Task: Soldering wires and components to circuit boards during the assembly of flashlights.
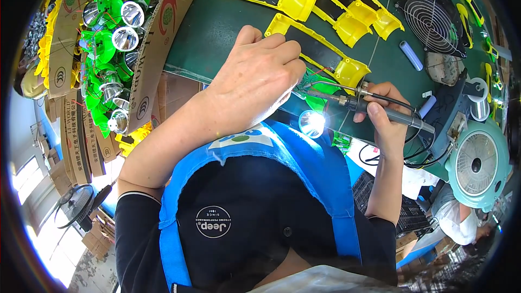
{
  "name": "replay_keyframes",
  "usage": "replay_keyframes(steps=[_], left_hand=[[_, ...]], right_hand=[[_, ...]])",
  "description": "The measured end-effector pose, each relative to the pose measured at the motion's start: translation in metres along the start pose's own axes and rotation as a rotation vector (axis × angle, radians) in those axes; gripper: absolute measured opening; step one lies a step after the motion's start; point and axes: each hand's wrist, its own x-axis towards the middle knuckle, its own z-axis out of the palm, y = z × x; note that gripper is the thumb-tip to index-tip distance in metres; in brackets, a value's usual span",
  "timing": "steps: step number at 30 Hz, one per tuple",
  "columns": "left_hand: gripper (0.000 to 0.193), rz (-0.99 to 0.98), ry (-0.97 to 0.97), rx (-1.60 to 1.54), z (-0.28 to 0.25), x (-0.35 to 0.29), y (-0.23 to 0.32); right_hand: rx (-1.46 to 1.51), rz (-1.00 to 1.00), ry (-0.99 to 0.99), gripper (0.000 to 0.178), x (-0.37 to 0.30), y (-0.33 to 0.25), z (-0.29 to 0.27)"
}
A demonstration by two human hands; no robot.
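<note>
My right hand (384, 113) grips a soldering iron (410, 119) with a thin curved metal tube alongside it. The iron's tip points left, toward a green circuit board (305, 83) with fine wires. My left hand (259, 78) is closed at that board; its curled fingers hide most of the board and the thumb. Beside the board lies a green plastic part (321, 93). Just below it, a round reflector lamp (311, 123) is lit. A yellow half-shell housing (351, 70) lies right behind my left hand.
More yellow housings (304, 1) lie at the back of the green table (190, 38). A cardboard box (163, 32) at left holds green lamp heads (125, 38). At right are a black fan (431, 19), a rough block (444, 68), a pale green fan (477, 164) and cables.
</note>
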Motion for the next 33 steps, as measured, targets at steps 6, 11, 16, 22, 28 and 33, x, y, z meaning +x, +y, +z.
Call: replay_keyframes(steps=[6, 11, 16, 22, 28, 33], left_hand=[[0.015, -0.006, 0.023, 0.008, 0.001, -0.001, 0.002], [0.014, -0.006, 0.020, 0.013, 0.001, 0.001, 0.001], [0.014, -0.004, 0.004, 0.023, -0.002, 0.002, 0.002], [0.014, -0.012, 0.002, 0.030, -0.001, 0.002, 0.004], [0.015, -0.015, 0.002, 0.023, 0.001, 0.003, 0.003], [0.016, -0.009, 0.014, 0.002, -0.006, 0.006, 0.008]], right_hand=[[-0.015, -0.071, -0.045, 0.025, -0.001, 0.005, -0.006], [0.101, -0.130, 0.064, 0.034, -0.009, 0.017, -0.010], [0.182, -0.107, 0.135, 0.037, -0.015, 0.015, -0.011], [0.183, -0.117, 0.131, 0.036, -0.017, 0.021, -0.012], [0.118, -0.102, 0.040, 0.031, -0.014, 0.018, -0.010], [0.167, -0.139, 0.090, 0.032, -0.016, 0.016, -0.009]])
